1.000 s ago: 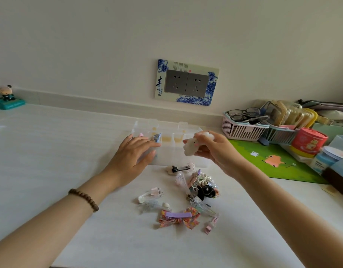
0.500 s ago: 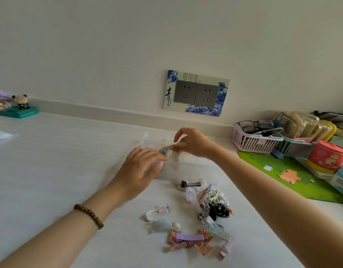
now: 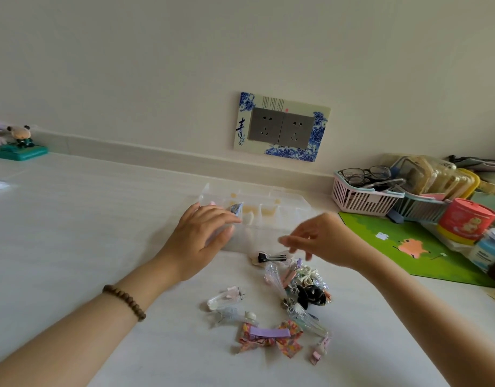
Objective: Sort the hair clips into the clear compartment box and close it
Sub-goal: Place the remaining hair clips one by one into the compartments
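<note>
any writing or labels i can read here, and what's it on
"青": large blue brush character on the left of the socket surround on the wall.
Smaller characters beside and above it: too small to read.
Red tub: a cartoon print, no legible words.
White and blue bottle: dark lettering, too blurred to read.
Nothing else bears text.

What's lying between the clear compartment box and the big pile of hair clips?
In the head view, one black clip on a pale backing lies between the box and the pile.
</note>
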A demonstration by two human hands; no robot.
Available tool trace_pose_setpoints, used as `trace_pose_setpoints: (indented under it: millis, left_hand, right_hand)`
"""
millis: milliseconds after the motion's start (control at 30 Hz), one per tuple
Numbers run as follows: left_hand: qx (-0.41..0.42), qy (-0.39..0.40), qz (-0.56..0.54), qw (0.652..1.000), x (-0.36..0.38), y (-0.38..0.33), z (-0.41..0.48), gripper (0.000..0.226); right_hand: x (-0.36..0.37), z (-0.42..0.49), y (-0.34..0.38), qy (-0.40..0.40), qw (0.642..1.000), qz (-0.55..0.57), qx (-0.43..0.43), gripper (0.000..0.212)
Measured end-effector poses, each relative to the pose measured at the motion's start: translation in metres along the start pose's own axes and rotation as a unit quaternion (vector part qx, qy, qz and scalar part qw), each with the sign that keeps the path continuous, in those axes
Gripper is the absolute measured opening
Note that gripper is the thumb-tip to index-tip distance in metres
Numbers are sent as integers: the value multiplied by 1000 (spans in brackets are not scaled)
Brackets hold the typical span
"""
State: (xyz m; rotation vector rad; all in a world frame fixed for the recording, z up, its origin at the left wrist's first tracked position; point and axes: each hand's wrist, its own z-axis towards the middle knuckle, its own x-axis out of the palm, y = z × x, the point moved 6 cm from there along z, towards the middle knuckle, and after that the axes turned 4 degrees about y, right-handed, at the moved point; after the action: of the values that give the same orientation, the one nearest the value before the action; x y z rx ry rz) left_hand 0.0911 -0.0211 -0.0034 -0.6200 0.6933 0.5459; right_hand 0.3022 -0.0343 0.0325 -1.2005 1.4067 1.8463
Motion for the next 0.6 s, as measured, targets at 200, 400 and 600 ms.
trace_pose_setpoints:
  millis: [200, 400, 600]
  left_hand:
    - [4, 0, 18, 1000, 1, -4, -2, 41]
    - [2, 6, 50, 999, 3, -5, -4, 41]
    - [2, 9, 56, 998, 2, -6, -5, 43]
  right_hand:
    - [1, -16, -20, -67, 991, -88, 80, 43]
    - [20, -11, -24, -82, 985, -81, 131, 50]
    - [32, -13, -25, -107, 986, 48, 114, 28]
